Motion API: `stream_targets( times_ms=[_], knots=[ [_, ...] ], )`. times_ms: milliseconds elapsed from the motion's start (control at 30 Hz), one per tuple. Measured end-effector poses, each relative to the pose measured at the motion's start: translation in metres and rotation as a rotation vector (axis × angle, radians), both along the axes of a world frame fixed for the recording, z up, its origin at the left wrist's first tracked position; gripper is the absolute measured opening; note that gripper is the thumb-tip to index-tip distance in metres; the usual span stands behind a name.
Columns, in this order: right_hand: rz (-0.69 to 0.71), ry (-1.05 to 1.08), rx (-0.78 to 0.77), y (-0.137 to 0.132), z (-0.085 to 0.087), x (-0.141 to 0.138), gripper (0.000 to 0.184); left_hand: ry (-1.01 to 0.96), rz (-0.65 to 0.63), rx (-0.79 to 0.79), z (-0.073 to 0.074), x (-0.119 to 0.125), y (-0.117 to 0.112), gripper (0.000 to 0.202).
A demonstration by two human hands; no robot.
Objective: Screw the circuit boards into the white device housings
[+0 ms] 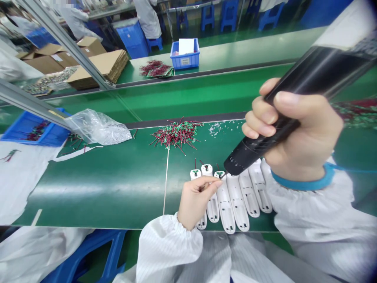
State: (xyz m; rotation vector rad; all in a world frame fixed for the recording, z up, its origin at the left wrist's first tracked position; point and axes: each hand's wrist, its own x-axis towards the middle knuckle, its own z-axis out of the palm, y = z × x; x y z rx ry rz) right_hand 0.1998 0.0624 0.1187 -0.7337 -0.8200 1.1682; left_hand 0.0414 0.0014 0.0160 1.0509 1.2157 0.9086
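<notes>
A black electric screwdriver [256, 147] slants down from the upper right, and my right hand [300, 125] is wrapped round it. Its thin bit reaches the top end of one white plastic housing [226, 208] in a row of several lying side by side. My left hand [197, 198] is closed in a pinch at the bit's tip; what its fingertips hold, if anything, is too small to name. Small green circuit boards [195, 173] with dark red wires sit in the top ends of the housings at the left of the row.
Behind the housings lie a heap of wired circuit boards [178, 133] and scattered small white parts [222, 127]. At the left are a clear plastic bag [98, 125] and a blue bin [50, 137]. A metal post [67, 43] rises there. Across the green belt stands another blue bin [185, 61].
</notes>
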Motion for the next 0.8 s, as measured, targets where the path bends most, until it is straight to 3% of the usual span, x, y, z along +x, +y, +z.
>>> stream_targets(
  times_ms=[433,567,700,800],
  knots=[
    [0.034,-0.01,0.034,-0.004,-0.001,-0.001,0.006,-0.003,0.005,-0.018,0.002,0.007,0.001,0.009],
    [0.044,-0.094,0.1,-0.003,-0.015,-0.001,0.009,-0.233,0.086,-0.214,0.002,0.006,0.001,0.021],
    [0.005,-0.196,0.1,0.009,-0.037,-0.002,0.015,-0.522,0.045,-0.518,-0.001,-0.001,-0.007,0.023],
    [0.02,-0.228,0.057,0.018,-0.047,-0.004,0.014,-0.554,0.004,-0.62,-0.007,-0.001,-0.018,0.024]
  ],
)
